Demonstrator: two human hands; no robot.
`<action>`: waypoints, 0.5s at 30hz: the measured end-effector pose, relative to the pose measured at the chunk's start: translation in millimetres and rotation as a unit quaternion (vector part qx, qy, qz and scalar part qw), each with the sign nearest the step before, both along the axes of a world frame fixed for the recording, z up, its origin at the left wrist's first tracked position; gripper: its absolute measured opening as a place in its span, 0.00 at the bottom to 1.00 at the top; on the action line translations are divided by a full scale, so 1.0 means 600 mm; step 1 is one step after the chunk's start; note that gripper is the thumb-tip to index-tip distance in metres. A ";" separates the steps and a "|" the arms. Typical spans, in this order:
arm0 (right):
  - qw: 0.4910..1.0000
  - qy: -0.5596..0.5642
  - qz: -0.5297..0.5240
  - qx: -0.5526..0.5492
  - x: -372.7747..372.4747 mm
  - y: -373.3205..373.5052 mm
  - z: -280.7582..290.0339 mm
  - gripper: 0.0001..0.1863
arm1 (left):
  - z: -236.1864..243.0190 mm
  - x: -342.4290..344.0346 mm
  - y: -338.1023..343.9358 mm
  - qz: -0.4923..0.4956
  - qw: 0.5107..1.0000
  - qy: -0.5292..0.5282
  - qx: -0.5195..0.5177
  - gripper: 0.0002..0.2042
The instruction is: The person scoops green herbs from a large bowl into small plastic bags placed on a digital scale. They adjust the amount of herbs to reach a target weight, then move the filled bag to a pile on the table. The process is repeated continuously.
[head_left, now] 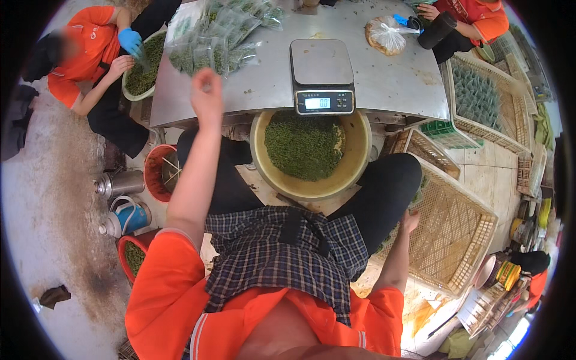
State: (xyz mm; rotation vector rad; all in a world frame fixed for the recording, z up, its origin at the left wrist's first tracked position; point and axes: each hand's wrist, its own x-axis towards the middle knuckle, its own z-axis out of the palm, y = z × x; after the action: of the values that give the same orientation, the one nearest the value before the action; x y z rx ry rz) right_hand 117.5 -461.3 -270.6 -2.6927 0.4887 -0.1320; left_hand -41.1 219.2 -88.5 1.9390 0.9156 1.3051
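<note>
My left hand (207, 97) is raised over the left front of the metal table (264, 90), just short of several clear bags of green pellets (219, 42). Its fingers are loosely curled, with a gap between thumb and fingers and nothing visible in it. Beside my right knee, my right hand (410, 221) is at the near side of a plastic crate (447, 231); its fingers are partly hidden. Between my knees stands a wide yellowish basin (259, 153) holding small green pellets (303, 144). A digital scale (323, 63) with a bare plate rests at the table's front edge.
Left, a co-worker with a blue glove (130, 42) works over a white basin (139, 96). Another person's hand (428, 12) is far right. Red buckets (157, 174) and thermos flasks (133, 215) stand at left. A crate of filled bags (477, 99) lies right.
</note>
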 end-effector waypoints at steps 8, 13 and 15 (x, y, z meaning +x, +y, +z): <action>0.895 -0.263 0.163 0.321 0.065 0.241 0.329 0.12 | -0.032 0.031 0.157 0.107 0.988 -0.068 -0.092 0.08; 0.881 -0.071 0.371 0.285 0.010 0.408 0.441 0.09 | 0.049 0.089 0.006 -0.111 0.988 -0.087 -0.060 0.07; 0.839 0.040 0.458 0.293 -0.014 0.471 0.420 0.12 | 0.074 0.143 -0.052 -0.206 0.978 0.001 0.025 0.07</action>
State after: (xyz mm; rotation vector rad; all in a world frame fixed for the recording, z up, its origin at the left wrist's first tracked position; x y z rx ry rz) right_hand 109.2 -178.4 -18.5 -2.0424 -0.6698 0.3474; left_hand 44.8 187.9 -43.9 2.0312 0.4493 1.0876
